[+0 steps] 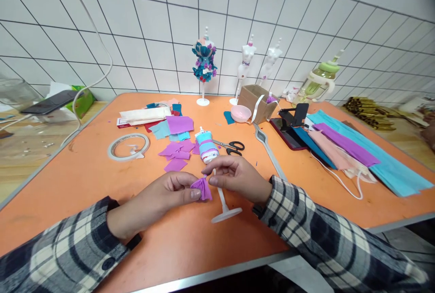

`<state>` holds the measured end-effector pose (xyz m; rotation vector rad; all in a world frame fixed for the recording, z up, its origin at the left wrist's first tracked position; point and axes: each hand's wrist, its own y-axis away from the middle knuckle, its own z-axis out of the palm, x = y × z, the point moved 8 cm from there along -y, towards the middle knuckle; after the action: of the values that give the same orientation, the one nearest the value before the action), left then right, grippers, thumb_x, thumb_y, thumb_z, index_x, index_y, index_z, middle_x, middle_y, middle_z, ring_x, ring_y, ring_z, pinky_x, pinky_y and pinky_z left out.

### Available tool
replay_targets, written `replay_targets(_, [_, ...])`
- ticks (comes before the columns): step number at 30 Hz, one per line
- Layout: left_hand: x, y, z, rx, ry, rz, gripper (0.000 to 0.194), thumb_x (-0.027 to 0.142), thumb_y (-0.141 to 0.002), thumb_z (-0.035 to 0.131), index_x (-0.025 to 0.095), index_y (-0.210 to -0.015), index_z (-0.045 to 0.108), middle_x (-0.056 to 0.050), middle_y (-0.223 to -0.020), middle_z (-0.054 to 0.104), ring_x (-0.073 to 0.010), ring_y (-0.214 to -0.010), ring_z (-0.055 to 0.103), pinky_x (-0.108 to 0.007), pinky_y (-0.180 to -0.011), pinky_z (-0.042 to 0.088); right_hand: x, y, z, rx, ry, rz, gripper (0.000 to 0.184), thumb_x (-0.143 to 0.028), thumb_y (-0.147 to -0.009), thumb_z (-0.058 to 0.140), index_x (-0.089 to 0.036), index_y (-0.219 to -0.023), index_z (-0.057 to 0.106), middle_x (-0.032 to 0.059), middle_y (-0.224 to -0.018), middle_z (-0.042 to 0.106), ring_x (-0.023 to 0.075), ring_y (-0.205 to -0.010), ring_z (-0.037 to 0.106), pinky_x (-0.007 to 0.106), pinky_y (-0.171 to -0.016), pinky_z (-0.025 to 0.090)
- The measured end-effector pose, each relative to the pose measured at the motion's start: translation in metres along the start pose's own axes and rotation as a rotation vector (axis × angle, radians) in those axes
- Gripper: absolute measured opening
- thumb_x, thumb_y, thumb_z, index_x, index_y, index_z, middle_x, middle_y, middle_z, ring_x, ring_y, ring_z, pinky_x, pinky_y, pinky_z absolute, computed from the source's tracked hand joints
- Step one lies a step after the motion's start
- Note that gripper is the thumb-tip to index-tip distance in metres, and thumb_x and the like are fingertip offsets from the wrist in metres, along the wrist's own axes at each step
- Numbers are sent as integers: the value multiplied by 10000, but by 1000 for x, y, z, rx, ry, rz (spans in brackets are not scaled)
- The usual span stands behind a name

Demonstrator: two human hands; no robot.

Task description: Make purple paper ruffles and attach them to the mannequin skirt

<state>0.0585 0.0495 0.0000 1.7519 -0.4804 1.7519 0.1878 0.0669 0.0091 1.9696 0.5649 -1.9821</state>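
Observation:
Between the thumb and fingers of my left hand [170, 189] is a small piece of purple crepe paper [203, 189], gathered into a fan with a twisted tip. My right hand [234, 176] has its thumb and forefinger closed at that tip. Just beyond, a small dress form [206, 144] wrapped in blue, purple and white lies on its side. Its white stand [225, 214] points toward me, partly behind my right hand. Black-handled scissors [234, 147] lie beside the form. Cut purple pieces [176, 149] are scattered to its left.
A roll of tape [112, 148] lies at the left. Behind stand a decorated dress form [204, 64], two white forms, a pink bowl [241, 113] and a cardboard box [256, 103]. On the right are a phone [287, 133], folded crepe sheets [370, 152] and a bottle [317, 82].

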Motion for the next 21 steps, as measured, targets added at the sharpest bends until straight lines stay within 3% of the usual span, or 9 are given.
replay_targets(7, [-11,0,13,-101,112,-87,392,557,-752,810,181,-849,758,-32,-795,702,-159,-768,627,-285,-767,524,-3,2,17,-20,-176,-85,266,-427,-727,851,-191,-765,733,46,-926,697,177,-911,620,332,-865,500])
replay_targets(10, [-10,1,12,-114,138,-100,440,590,-749,790,190,-923,732,-39,-828,701,-166,-741,646,-290,-722,541,-7,3,11,-9,-181,-44,274,-411,-724,853,-187,-791,709,65,-1073,710,159,-888,632,291,-774,519])
replay_targets(13, [1,-1,-14,32,-181,12,403,567,-823,710,198,-984,721,-56,-860,721,-189,-746,662,-305,-697,549,-5,1,-7,26,-151,77,320,-450,-765,800,-185,-892,674,74,-1041,727,107,-648,585,203,-481,412])
replay_targets(15, [17,-3,-37,206,-516,158,309,486,-883,658,208,-1003,721,-74,-942,746,-217,-851,682,-332,-776,548,-4,-4,-19,43,-85,140,307,-427,-781,771,-178,-912,645,45,-880,720,91,-562,539,183,-416,341])
replay_targets(18, [38,-7,-50,349,-913,426,206,345,-935,598,218,-1052,708,-84,-1059,748,-242,-997,669,-378,-909,512,-2,-13,-29,41,42,168,218,-313,-806,713,-169,-942,623,-4,-742,678,84,-543,522,193,-464,367])
replay_targets(21, [40,-18,-40,276,-1082,616,205,229,-948,556,228,-1110,682,-73,-1085,746,-238,-1061,646,-382,-954,484,0,-20,-34,89,159,149,295,-209,-801,677,-192,-1059,534,-33,-711,685,114,-639,601,224,-609,429])
